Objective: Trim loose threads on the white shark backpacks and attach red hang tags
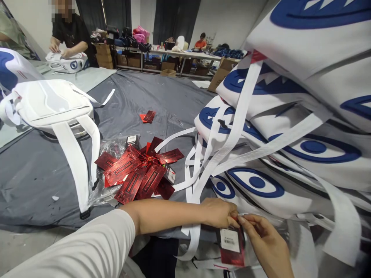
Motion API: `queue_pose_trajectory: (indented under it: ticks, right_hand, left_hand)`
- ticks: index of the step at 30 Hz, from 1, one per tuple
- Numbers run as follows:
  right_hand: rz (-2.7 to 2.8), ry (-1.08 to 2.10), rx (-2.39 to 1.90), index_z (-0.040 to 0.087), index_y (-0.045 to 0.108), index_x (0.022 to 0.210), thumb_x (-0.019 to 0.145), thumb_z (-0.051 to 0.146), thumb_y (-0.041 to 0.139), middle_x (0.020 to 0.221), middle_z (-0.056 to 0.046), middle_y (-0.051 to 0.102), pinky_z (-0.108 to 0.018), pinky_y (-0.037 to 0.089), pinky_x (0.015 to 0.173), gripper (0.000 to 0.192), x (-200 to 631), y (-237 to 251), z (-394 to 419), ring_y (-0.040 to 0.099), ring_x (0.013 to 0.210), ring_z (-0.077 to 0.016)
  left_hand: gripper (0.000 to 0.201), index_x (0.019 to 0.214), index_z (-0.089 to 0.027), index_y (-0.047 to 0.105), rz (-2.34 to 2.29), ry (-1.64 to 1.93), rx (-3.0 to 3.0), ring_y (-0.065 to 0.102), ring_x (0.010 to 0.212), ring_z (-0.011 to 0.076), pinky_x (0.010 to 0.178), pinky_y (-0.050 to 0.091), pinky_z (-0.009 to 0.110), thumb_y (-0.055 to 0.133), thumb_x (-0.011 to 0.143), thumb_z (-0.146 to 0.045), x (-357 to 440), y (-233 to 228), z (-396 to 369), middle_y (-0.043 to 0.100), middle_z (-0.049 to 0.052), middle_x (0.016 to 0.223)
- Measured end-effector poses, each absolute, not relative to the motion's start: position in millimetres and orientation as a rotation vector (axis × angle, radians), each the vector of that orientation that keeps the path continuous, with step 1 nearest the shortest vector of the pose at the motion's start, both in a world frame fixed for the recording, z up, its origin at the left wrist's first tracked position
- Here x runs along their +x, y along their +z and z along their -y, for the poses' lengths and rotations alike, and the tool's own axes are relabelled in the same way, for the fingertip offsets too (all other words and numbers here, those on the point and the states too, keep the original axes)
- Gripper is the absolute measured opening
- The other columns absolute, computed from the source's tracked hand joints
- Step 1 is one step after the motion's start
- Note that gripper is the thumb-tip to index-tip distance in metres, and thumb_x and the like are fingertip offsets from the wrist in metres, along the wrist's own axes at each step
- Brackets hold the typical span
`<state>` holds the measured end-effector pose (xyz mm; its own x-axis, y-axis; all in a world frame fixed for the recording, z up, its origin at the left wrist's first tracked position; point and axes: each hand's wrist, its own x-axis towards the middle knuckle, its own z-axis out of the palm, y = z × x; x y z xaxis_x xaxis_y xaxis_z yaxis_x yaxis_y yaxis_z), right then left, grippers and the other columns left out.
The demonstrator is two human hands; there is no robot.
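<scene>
My left hand [218, 212] and my right hand [265, 241] meet at the lower right, fingertips closed together at the top of a hang tag [232, 258]. The tag is shiny red, with a black piece and a white barcode label, and hangs down in front of a white backpack. The string between my fingers is too small to make out. Beside my hands rises a stack of white backpacks [255, 181] with blue eyes and toothed mouths. Left of the stack, a bunch of red foil hang tags [136, 173] lies fanned out over clear plastic [111, 146].
Another white backpack [55, 102] lies at the left, its straps hanging toward me. Loose red tags [148, 116] rest on the grey table cover [168, 92]. White straps [220, 150] dangle from the stack. A person [71, 38] handles a backpack across the table; another sits farther back.
</scene>
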<state>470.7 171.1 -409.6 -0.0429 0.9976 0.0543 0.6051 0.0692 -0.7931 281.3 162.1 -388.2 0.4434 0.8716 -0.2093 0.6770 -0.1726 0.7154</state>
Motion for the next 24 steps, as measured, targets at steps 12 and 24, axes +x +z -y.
queue_pose_trajectory:
  ticks: [12,24]
  right_hand:
    - [1.617,0.910,-1.685,0.021,0.066,0.079,0.057,0.064,0.072,0.076,-0.006,0.073,-0.036,0.053,0.070,0.049,469.4,-412.4,-171.3,0.069,0.076,-0.0270]
    - [1.572,0.888,-1.632,0.020,0.066,0.081,0.062,0.061,0.074,0.075,-0.006,0.072,-0.033,0.051,0.063,0.047,464.7,-410.6,-168.0,0.066,0.069,-0.0233]
  left_hand:
    - [0.029,0.112,-0.024,0.064,-1.296,0.242,2.001,0.067,0.111,0.0267,0.076,0.050,0.031,0.051,0.095,-0.043,280.9,-379.8,-164.3,0.072,0.007,0.118]
    - [0.036,0.118,-0.023,0.060,-1.286,0.255,2.037,0.067,0.111,0.0257,0.074,0.049,0.030,0.050,0.095,-0.049,278.9,-381.0,-169.0,0.071,0.007,0.120]
